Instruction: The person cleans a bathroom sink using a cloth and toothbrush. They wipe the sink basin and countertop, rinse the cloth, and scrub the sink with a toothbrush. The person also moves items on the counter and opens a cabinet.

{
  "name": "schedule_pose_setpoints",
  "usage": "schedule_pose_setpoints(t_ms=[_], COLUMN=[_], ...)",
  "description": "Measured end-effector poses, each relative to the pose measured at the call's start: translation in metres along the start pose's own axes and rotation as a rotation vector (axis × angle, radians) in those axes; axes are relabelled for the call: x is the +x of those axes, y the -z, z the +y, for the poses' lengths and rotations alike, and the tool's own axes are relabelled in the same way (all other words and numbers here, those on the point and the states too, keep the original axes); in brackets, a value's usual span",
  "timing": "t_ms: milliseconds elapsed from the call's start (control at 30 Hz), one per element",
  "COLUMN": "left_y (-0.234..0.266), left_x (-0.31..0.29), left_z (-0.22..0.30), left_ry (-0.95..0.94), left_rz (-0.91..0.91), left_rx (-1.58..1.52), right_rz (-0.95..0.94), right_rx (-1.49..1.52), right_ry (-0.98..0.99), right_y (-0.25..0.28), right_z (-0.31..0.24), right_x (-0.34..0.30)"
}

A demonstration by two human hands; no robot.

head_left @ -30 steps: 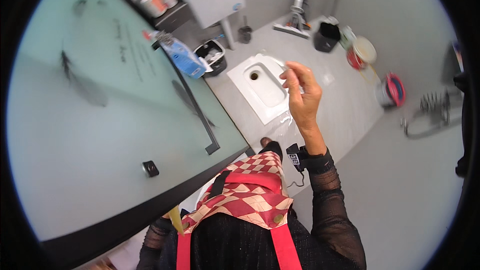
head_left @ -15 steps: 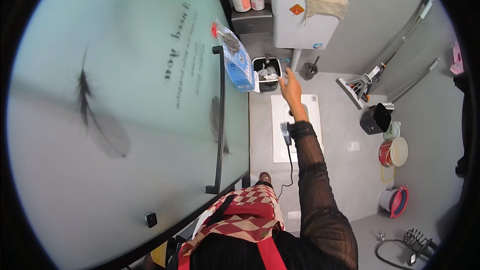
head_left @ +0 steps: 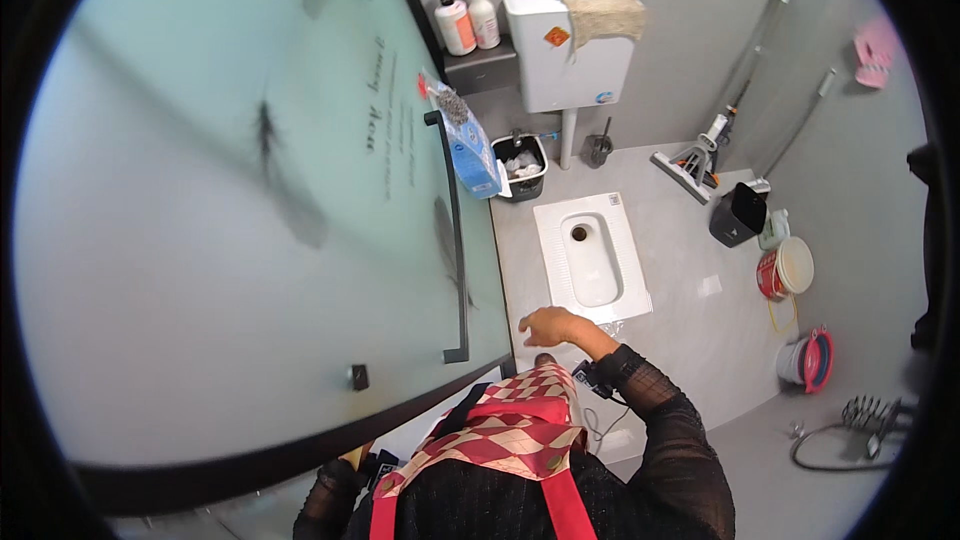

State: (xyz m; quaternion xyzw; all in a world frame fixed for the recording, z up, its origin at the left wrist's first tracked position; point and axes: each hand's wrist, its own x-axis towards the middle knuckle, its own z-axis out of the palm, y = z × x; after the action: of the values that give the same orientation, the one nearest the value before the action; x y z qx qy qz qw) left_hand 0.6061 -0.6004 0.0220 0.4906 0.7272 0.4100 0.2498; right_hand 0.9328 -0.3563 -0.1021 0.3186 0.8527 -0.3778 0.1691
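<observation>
My right hand (head_left: 557, 325) hovers over the floor just in front of my apron (head_left: 525, 410), near the front end of the white squat toilet (head_left: 610, 275). Its fingers are loosely bent and apart, with nothing between them. A dark device (head_left: 590, 374) with a cable sits at that wrist. At the lower left, my left hand (head_left: 358, 454) shows only in part beside the door's lower frame. A bit of yellow appears by it; its fingers are hidden. The frosted glass door (head_left: 300, 310) with a black handle (head_left: 452, 240) stands along my left side.
A bin (head_left: 522, 185) with crumpled paper and a blue package (head_left: 475, 155) are by the door. A white cistern (head_left: 575, 70) with a cloth hangs on the back wall. Along the right are a mop (head_left: 690, 165), black bin (head_left: 738, 215), lidded bucket (head_left: 790, 265) and folding basin (head_left: 808, 360).
My right hand has drawn back from near the paper bin toward my body. My left forearm shows more at the lower left. The whole view has shifted and turned somewhat.
</observation>
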Motion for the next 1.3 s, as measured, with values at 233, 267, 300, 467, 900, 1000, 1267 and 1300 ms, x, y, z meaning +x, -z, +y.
schedule_pose_setpoints(t_ms=[233,267,300,467,900,1000,1267,1300], left_y=[0.011,0.017,0.032,0.081,0.172,0.193,0.297,0.309], left_x=[0.051,0.047,0.043,0.029,0.077,0.121,0.247,0.257], left_z=[-0.01,-0.012,-0.015,-0.047,-0.156,-0.192,-0.228,-0.229], left_ry=[-0.136,-0.2,-0.14,0.073,0.292,0.347,0.459,0.443], left_rz=[-0.203,-0.127,-0.155,-0.092,0.172,0.197,0.364,0.392], left_rx=[-0.349,-0.397,-0.404,-0.48,-0.519,-0.522,-0.353,-0.345], right_rz=[-0.12,-0.067,-0.115,0.085,0.21,0.245,0.23,0.197], right_rx=[-0.056,-0.06,-0.068,0.043,0.043,0.05,0.097,0.146], right_ry=[0.207,0.242,0.193,0.344,0.398,0.395,0.491,0.491], right_y=[-0.033,-0.038,-0.04,-0.036,0.046,0.079,0.2,0.216], right_z=[-0.142,-0.162,-0.183,-0.274,-0.392,-0.392,-0.43,-0.44], right_x=[-0.029,-0.028,-0.023,0.011,0.191,0.244,0.391,0.409])
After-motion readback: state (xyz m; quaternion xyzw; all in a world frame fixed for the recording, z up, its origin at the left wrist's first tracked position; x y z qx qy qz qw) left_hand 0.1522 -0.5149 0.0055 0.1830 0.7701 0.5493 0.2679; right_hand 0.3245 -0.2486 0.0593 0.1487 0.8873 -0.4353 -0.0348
